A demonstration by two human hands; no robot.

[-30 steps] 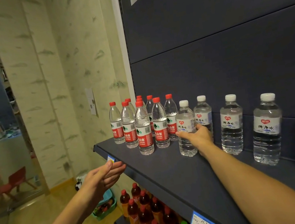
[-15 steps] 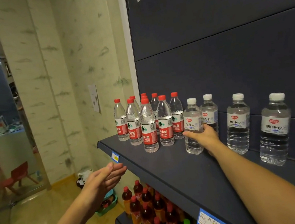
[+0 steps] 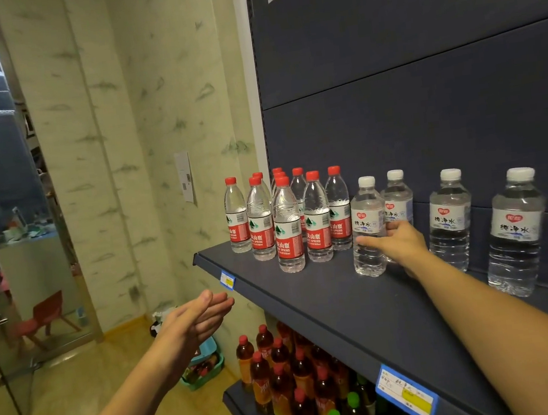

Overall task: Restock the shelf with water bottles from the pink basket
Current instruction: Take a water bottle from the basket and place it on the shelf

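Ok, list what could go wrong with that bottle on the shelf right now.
The right hand holds the white-cap bottle low, so it could tip while sliding. The red-cap bottles stand packed right beside it; a nudge might topple several. The left hand hangs open off the shelf, too far to catch anything.

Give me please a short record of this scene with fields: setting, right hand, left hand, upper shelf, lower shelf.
setting: shop shelf beside a papered wall
right hand: right hand on a white-capped bottle, fingers at its side
left hand: left hand open, holding nothing, in front of the shelf edge
upper shelf: red-capped bottles grouped left, white-capped ones to the right
lower shelf: amber drink bottles
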